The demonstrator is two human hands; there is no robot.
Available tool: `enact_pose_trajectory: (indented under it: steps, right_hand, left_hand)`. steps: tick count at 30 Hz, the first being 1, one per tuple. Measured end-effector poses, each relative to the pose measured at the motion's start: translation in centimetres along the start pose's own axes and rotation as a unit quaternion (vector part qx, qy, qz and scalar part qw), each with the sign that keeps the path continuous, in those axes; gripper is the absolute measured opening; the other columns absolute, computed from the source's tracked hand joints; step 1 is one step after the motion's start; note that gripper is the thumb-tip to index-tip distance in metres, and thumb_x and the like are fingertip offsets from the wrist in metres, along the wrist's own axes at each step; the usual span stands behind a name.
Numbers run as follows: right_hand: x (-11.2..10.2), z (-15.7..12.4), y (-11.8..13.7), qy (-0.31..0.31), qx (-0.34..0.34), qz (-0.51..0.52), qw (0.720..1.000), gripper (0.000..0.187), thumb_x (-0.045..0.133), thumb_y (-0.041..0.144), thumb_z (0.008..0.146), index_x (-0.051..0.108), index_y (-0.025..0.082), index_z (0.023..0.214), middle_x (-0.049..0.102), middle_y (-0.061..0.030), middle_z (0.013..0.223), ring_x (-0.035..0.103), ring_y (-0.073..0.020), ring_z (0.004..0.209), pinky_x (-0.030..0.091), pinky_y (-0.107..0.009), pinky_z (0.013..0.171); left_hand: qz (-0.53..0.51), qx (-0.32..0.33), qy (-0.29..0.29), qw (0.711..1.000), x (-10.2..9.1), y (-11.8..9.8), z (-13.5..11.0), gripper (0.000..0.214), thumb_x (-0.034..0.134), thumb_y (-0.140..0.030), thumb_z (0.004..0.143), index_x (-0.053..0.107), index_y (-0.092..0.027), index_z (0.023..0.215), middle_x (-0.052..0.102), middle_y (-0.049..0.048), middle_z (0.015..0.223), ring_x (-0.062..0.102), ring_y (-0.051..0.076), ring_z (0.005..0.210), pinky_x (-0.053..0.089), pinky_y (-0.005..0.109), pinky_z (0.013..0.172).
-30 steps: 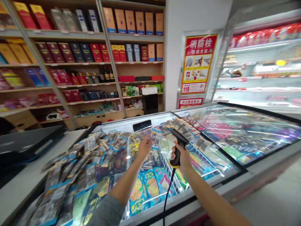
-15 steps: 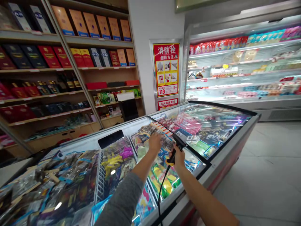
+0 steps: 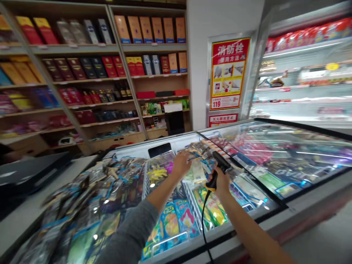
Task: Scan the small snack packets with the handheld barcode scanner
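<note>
My right hand (image 3: 222, 181) is wrapped round the grip of a black and yellow barcode scanner (image 3: 221, 161), with its cable (image 3: 204, 220) hanging down over the freezer's front edge. To its left, my left hand (image 3: 181, 165) reaches over the open part of the freezer, fingers loosely bent and apart, slightly blurred. No held thing shows in it. Just beyond the left fingers lies a heap of clear-wrapped brownish packets (image 3: 200, 148). Yellow-green packs (image 3: 214, 209) lie in the freezer below the scanner.
A white wire divider (image 3: 192, 205) separates blue ice-cream packs (image 3: 172, 220) from the yellow-green ones. Many dark packets with blue edges (image 3: 90, 194) are piled at left. A sliding glass lid (image 3: 275, 154) covers the right side. Shelves of boxes (image 3: 115, 66) stand behind.
The view has turned left. My left hand has moved left, away from the brownish packets and farther from the scanner. My right hand still grips the scanner.
</note>
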State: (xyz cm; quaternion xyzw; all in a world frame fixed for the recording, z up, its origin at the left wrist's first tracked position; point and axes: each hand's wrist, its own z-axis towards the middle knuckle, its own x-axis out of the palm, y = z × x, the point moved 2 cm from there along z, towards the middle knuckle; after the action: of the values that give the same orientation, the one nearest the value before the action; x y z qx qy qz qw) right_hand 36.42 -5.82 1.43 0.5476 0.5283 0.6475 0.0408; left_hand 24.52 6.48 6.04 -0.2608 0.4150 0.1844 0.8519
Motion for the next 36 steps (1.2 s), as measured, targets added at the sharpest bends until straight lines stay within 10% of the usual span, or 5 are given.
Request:
enact_pose_trajectory:
  steps: [9,14,20,26,36]
  right_hand:
    - [12.6,-9.0,-9.7,0.195,0.122,-0.051,0.972,0.040,0.080,0.038,0.053,0.050,0.021,0.071,0.051,0.0085,0.045,0.042,-0.0081,0.032,0.032,-0.020,0.030]
    - [15.9,-14.5,-16.0,0.259,0.206,-0.049,0.942,0.042,0.082,0.040,0.053,0.051,0.020,0.071,0.050,0.0082,0.046,0.041,-0.0074,0.033,0.032,-0.020,0.032]
    - [15.7,-17.6,-21.7,0.296,0.267,-0.047,0.916,0.044,0.080,0.045,0.055,0.056,0.019,0.081,0.050,0.0078,0.048,0.039,-0.0072,0.033,0.030,-0.020,0.033]
    - [14.8,-17.2,-22.1,0.340,0.282,-0.041,0.896,0.043,0.079,0.046,0.059,0.057,0.019,0.084,0.050,0.0077,0.050,0.041,-0.0070,0.035,0.030,-0.019,0.034]
    - [14.6,-16.3,-19.7,0.344,0.283,-0.106,0.889,0.044,0.079,0.045,0.058,0.056,0.018,0.083,0.052,0.0072,0.049,0.042,-0.0078,0.033,0.031,-0.020,0.032]
  left_hand:
    - [0.096,-0.191,-0.110,0.971,-15.0,17.1,-11.5,0.023,0.058,-0.016,0.081,0.071,-0.020,0.100,0.068,0.0082,0.102,0.060,0.023,0.106,0.045,0.037,0.099]
    - [0.114,-0.372,-0.229,0.892,-20.9,23.9,-18.1,0.025,0.054,-0.017,0.079,0.070,-0.016,0.099,0.071,0.0102,0.103,0.061,0.026,0.106,0.045,0.038,0.096]
    - [0.074,-0.482,-0.234,0.841,-20.8,27.3,-20.1,0.017,0.057,-0.025,0.079,0.067,-0.013,0.086,0.072,0.0152,0.091,0.066,0.031,0.095,0.048,0.038,0.084]
    - [0.040,-0.501,-0.240,0.831,-19.4,28.0,-19.9,0.024,0.063,-0.029,0.076,0.065,-0.011,0.092,0.070,0.0191,0.099,0.064,0.033,0.102,0.047,0.038,0.086]
    - [-0.111,-0.398,-0.331,0.848,-18.1,22.9,-17.7,0.023,0.057,-0.032,0.079,0.065,-0.016,0.093,0.073,0.0093,0.094,0.068,0.025,0.092,0.050,0.037,0.085]
